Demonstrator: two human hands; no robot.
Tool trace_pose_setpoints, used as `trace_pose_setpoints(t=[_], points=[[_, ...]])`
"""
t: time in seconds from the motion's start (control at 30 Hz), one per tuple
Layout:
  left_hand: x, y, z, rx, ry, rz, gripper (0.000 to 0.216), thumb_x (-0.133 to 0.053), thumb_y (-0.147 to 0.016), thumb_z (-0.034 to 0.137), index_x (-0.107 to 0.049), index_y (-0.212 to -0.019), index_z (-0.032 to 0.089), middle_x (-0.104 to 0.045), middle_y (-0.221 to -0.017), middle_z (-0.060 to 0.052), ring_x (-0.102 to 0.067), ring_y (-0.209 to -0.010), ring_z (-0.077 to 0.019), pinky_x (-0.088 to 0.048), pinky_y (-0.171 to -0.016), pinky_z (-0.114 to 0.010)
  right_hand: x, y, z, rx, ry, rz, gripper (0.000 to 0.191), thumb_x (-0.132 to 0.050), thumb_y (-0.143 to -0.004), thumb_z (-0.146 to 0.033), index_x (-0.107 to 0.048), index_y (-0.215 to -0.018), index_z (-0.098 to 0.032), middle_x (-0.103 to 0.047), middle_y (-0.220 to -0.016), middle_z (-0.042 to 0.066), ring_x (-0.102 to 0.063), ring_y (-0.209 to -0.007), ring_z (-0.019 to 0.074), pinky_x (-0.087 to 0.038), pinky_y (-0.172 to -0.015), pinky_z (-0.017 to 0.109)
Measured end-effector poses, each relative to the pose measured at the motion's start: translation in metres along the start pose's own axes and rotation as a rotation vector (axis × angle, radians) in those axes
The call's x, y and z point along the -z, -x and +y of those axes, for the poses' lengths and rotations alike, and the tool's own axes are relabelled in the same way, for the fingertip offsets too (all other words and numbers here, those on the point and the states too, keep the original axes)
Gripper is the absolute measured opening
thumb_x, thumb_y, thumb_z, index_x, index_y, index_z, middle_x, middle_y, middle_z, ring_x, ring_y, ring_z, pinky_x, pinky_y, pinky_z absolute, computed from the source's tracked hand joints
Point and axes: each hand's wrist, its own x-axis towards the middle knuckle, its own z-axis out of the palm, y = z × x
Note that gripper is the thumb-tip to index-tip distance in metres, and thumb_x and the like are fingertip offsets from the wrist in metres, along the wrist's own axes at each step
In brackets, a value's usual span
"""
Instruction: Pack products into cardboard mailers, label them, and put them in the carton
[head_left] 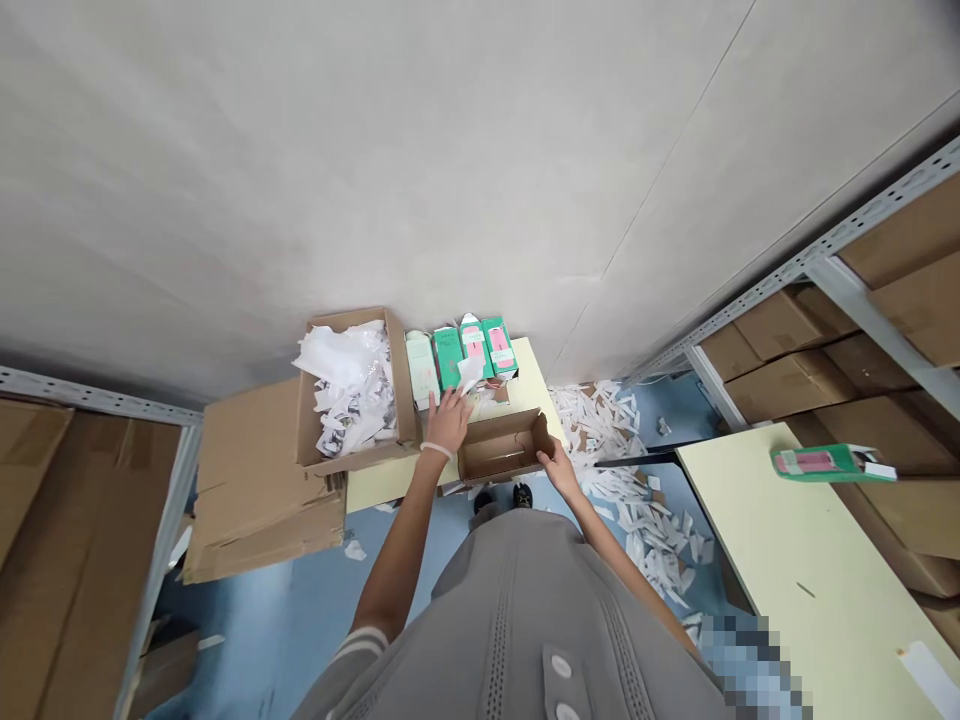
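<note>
My right hand [556, 466] grips the right end of a small open cardboard box [491, 463] at the table's front edge. The box's inside shows mostly bare brown board. At the box's left end is my left hand [448, 420], its fingers stretched forward. Just beyond its fingertips is a white paper piece [470, 372]; I cannot tell whether they touch. Behind, a row of green-and-pink packages [448, 357] leans toward the wall, with a pale green package [422, 366] at its left end.
A large carton [401, 385] full of white scraps [352, 375] stands on the left of the pale yellow table [536, 372]. White strips [600, 430] litter the blue floor. On the right, another table [780, 540] bears a green package [832, 462]. Shelves with cartons flank both sides.
</note>
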Motion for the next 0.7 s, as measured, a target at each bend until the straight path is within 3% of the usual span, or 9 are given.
trace_pose_setpoints(t=[0.13,0.3,0.47,0.7], points=[[0.004,0.055,0.029,-0.128,-0.014,0.023,0.047,-0.023,-0.099,0.034,-0.049,-0.136,0.020,-0.044,-0.147,-0.005,-0.028,-0.142,-0.0220,0.000,-0.120,-0.053,0.000,-0.002,0.000,-0.022,0.020,-0.024,0.060,-0.049,-0.077,-0.037,-0.045,-0.134,-0.016,-0.056,-0.131,0.013,-0.052,-0.122,0.0283,-0.038,-0.104,0.044],[-0.017,0.105,0.051,-0.162,0.026,-0.079,0.047,-0.025,-0.099,0.038,-0.051,-0.134,0.021,-0.045,-0.146,-0.004,-0.030,-0.141,-0.0218,-0.005,-0.120,-0.054,0.001,0.000,0.001,-0.009,0.022,-0.024,0.060,-0.049,-0.077,-0.035,-0.044,-0.134,-0.016,-0.055,-0.133,0.013,-0.052,-0.122,0.0279,-0.038,-0.104,0.043],[-0.032,0.115,0.055,-0.110,0.084,-0.154,0.044,-0.027,-0.099,0.038,-0.058,-0.127,0.025,-0.052,-0.140,-0.003,-0.035,-0.139,-0.0224,-0.005,-0.119,-0.056,0.002,0.003,-0.001,0.001,0.017,-0.015,0.060,-0.049,-0.077,-0.035,-0.046,-0.133,-0.016,-0.056,-0.132,0.013,-0.053,-0.121,0.0284,-0.040,-0.102,0.042],[-0.019,0.103,0.052,-0.095,0.098,-0.122,0.042,-0.030,-0.098,0.040,-0.065,-0.118,0.029,-0.051,-0.141,-0.004,-0.031,-0.141,-0.0251,0.001,-0.118,-0.058,0.004,0.005,-0.004,0.036,0.019,-0.014,0.057,-0.047,-0.078,-0.033,-0.047,-0.133,-0.017,-0.058,-0.129,0.011,-0.053,-0.119,0.0276,-0.039,-0.103,0.042]])
